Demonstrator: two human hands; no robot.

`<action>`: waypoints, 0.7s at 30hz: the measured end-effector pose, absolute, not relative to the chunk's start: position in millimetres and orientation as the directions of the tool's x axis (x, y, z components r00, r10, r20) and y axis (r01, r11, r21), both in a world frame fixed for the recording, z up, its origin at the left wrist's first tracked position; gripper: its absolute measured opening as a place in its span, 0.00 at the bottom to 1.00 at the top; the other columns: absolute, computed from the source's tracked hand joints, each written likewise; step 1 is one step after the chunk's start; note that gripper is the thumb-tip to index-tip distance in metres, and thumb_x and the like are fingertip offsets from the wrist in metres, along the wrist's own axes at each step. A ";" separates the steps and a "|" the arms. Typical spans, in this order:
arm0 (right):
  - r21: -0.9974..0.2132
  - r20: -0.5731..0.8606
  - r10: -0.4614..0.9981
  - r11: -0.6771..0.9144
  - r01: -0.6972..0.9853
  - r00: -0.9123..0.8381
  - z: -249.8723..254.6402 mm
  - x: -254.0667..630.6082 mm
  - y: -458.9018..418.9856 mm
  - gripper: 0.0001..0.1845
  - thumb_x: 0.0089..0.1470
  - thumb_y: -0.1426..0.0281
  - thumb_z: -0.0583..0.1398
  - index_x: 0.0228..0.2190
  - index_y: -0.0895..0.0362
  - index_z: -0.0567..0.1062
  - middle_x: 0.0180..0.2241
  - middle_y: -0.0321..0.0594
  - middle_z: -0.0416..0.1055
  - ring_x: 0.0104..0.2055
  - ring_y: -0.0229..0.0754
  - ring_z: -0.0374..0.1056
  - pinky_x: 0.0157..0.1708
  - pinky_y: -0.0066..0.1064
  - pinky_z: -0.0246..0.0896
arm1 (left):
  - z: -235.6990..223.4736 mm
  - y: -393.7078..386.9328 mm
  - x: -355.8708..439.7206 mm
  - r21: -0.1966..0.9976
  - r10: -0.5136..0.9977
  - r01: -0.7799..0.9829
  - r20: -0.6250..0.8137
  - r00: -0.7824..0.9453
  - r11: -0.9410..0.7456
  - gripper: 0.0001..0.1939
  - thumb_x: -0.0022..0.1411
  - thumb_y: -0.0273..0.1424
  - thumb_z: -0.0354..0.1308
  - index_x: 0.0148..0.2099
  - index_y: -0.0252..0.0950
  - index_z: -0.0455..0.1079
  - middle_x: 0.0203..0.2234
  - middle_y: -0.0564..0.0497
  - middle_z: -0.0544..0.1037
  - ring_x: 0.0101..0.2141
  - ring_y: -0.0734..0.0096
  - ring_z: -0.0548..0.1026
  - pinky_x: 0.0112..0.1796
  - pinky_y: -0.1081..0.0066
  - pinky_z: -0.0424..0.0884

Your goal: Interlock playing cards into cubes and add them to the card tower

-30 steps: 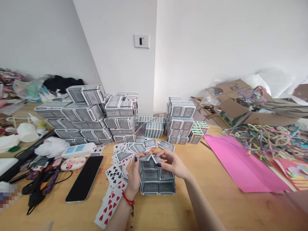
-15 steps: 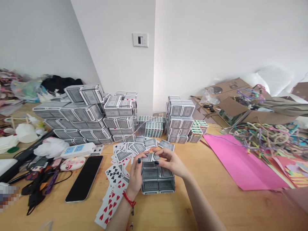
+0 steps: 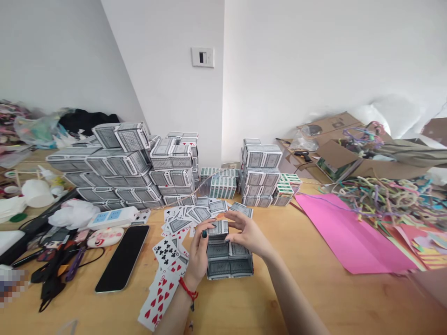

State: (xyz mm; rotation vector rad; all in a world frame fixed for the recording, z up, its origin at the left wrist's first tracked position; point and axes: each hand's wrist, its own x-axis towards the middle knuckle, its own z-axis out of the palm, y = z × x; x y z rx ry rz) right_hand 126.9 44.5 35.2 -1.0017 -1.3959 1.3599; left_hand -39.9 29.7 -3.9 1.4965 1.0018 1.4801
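Observation:
An open box of folded playing cards with grey patterned backs stands on the table in front of me. At its far upper side lies a grey-backed card flap. My left hand is closed around the left side of the box, thumb in front and fingertips on the flap. By the right end of that flap is my right hand, its thumb and fingers apart. Whether its thumb touches the box I cannot tell. Loose playing cards are spread to the left and behind the box.
Stacked card blocks rise at the back left, and another stack stands behind the box. Green card packs sit between them. A black phone lies left, pink paper and tangled pipe cleaners right.
Two flaps held tilted in a peak at the top of the box have come down flat. My right hand's fingers have spread and drawn away from the left hand.

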 end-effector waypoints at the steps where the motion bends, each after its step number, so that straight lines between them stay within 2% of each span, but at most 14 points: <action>1: -0.998 0.056 0.961 0.045 -0.050 -0.270 36.4 127.3 44.6 0.34 0.33 0.65 0.68 0.45 0.55 0.67 0.49 0.45 0.66 0.50 0.49 0.64 0.51 0.43 0.57 | -2.8 29.5 -39.9 0.926 0.926 0.001 0.377 -0.001 -0.377 0.12 0.62 0.35 0.43 0.42 0.39 0.65 0.47 0.46 0.67 0.50 0.64 0.63 0.52 0.61 0.56; 6: -0.996 0.090 0.909 0.077 -0.049 -0.407 49.5 128.6 42.4 0.28 0.38 0.63 0.66 0.44 0.54 0.71 0.44 0.41 0.71 0.49 0.50 0.64 0.51 0.44 0.56 | 4.3 27.2 -38.3 0.930 0.930 -0.013 0.367 -0.019 -0.367 0.12 0.62 0.35 0.43 0.40 0.39 0.66 0.48 0.47 0.67 0.50 0.64 0.64 0.51 0.62 0.56; 11: -0.991 0.072 0.929 0.106 0.075 -0.362 49.1 128.4 39.2 0.27 0.38 0.62 0.66 0.44 0.52 0.72 0.46 0.41 0.69 0.50 0.52 0.63 0.48 0.44 0.60 | 9.5 23.5 -37.0 0.923 0.923 0.014 0.384 0.009 -0.385 0.14 0.61 0.38 0.43 0.40 0.38 0.67 0.46 0.45 0.68 0.49 0.61 0.64 0.51 0.60 0.57; 16: -0.971 0.096 0.923 0.169 0.168 -0.373 52.8 126.1 32.7 0.26 0.42 0.63 0.63 0.46 0.52 0.70 0.48 0.41 0.66 0.50 0.50 0.62 0.44 0.39 0.65 | 10.8 21.5 -37.0 0.912 0.912 0.028 0.409 0.026 -0.410 0.13 0.62 0.35 0.42 0.40 0.39 0.66 0.47 0.46 0.67 0.50 0.61 0.63 0.51 0.60 0.55; 19: -0.962 0.112 0.909 0.200 0.184 -0.402 56.1 123.8 30.1 0.26 0.46 0.64 0.61 0.49 0.50 0.67 0.47 0.41 0.66 0.48 0.48 0.64 0.47 0.39 0.62 | 10.6 21.8 -38.0 0.916 0.915 0.014 0.400 0.050 -0.401 0.12 0.62 0.32 0.41 0.40 0.39 0.66 0.48 0.47 0.65 0.51 0.61 0.61 0.52 0.59 0.54; 21: -0.973 0.122 0.913 0.186 0.133 -0.389 54.3 122.2 30.1 0.31 0.44 0.65 0.63 0.51 0.51 0.64 0.48 0.42 0.65 0.49 0.47 0.63 0.49 0.40 0.59 | 10.1 21.7 -38.9 0.922 0.919 -0.017 0.388 0.073 -0.388 0.11 0.60 0.30 0.42 0.42 0.39 0.65 0.49 0.47 0.64 0.52 0.61 0.60 0.52 0.59 0.54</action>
